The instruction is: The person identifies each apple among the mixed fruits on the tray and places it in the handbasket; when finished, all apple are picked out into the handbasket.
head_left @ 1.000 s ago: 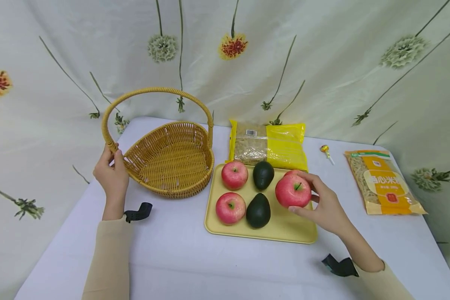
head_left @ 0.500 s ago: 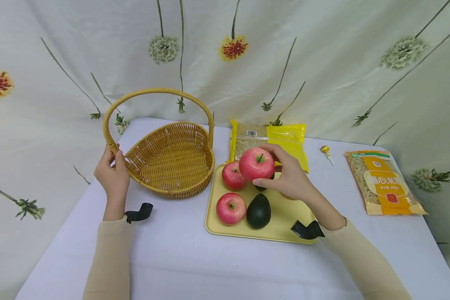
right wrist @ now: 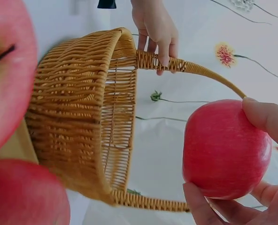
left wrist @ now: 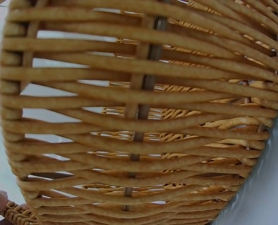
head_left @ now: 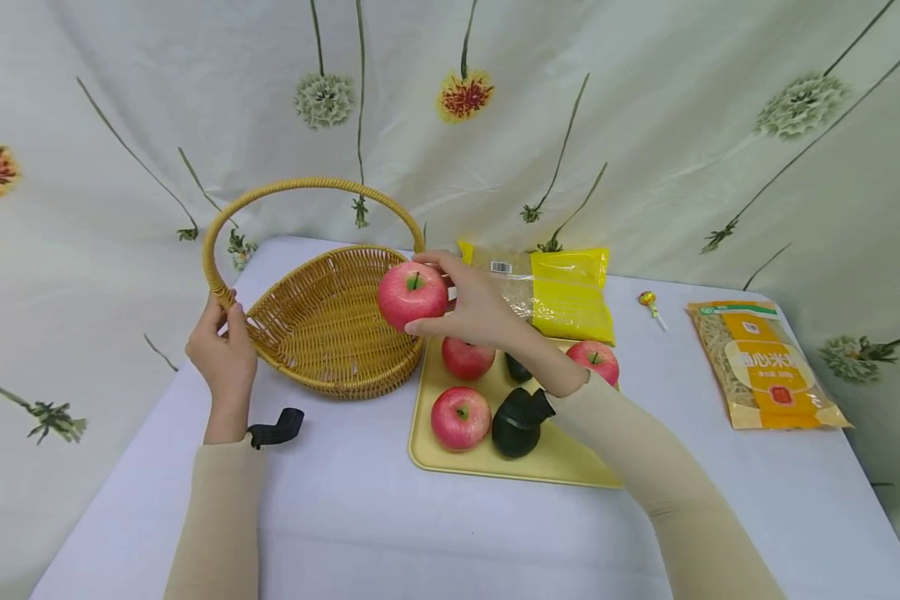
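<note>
My left hand [head_left: 223,354] grips the lower left end of the arched handle of a wicker basket [head_left: 345,333]; in the left wrist view the basket's woven side [left wrist: 143,117] fills most of the frame. An apple [head_left: 412,296] is held in my right hand [head_left: 476,304], thumb on one side and fingers on the other, overlapping the basket's right rim in the head view. The right wrist view shows that red apple [right wrist: 226,150] raised near the handle. Below my right forearm, a yellow tray [head_left: 450,462] bears apples [head_left: 461,418] and two dark avocados [head_left: 516,429], partly hidden by the arm.
A yellow packet [head_left: 570,292] lies behind the tray. Farther right are a lollipop [head_left: 651,307] and an orange noodle packet [head_left: 768,367]. A flowered cloth [head_left: 645,125] hangs behind the white table [head_left: 435,542].
My right hand has carried the apple leftward from above the tray's right side to the basket's right rim. The left hand stays on the handle, and the basket has not moved.
</note>
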Action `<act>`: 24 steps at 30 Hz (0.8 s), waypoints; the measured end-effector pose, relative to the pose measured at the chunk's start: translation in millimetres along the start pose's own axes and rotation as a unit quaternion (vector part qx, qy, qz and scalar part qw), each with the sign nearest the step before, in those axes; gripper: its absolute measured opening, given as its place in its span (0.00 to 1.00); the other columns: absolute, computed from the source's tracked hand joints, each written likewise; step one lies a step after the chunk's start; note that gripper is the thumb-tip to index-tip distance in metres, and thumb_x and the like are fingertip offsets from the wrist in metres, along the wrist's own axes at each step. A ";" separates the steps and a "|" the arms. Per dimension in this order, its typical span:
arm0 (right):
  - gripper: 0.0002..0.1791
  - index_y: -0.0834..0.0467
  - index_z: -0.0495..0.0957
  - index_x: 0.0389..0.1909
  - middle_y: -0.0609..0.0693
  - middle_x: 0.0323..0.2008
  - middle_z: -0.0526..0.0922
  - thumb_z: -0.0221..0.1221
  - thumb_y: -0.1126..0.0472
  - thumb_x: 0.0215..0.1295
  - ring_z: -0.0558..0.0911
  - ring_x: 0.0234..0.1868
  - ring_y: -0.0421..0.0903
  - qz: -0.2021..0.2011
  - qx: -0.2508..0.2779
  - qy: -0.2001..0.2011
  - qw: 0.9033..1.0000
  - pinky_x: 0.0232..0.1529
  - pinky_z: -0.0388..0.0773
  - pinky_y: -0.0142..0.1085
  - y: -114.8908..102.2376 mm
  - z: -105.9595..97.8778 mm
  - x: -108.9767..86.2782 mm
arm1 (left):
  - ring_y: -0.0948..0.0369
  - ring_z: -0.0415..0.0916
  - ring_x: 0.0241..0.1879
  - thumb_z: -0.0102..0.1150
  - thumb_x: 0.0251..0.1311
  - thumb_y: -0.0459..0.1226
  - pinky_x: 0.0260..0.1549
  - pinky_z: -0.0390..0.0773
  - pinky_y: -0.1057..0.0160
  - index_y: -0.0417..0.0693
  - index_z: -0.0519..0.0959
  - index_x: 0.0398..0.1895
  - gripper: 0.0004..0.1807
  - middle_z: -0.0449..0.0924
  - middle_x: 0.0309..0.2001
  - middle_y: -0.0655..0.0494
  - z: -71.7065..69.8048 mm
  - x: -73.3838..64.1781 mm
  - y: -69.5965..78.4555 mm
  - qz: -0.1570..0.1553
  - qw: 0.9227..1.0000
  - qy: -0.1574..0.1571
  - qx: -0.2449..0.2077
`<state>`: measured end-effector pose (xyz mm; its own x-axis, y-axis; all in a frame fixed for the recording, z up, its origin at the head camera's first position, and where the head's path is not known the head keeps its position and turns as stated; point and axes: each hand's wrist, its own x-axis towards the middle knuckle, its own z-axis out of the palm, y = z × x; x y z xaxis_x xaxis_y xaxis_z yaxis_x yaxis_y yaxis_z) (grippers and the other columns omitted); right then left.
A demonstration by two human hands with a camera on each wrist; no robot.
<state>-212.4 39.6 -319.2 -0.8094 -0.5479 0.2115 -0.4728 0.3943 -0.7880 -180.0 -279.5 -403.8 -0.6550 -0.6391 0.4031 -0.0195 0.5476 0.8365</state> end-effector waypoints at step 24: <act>0.47 0.54 0.60 0.70 0.49 0.63 0.73 0.73 0.53 0.50 0.74 0.61 0.46 0.072 -0.023 0.039 0.996 0.57 0.75 0.35 16.1 102.0 89.1 | 0.68 0.77 0.47 0.48 0.71 0.39 0.43 0.78 0.75 0.48 0.80 0.58 0.17 0.83 0.54 0.53 3.2 -0.7 -1.5 0.007 1.000 0.006 -0.001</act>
<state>-256.6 -78.1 -372.0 -0.8935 -0.4254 0.1437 -0.3641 0.4990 -0.7864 -182.0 -278.1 -406.5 -0.6456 -0.6384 0.4191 -0.0099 0.5558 0.8313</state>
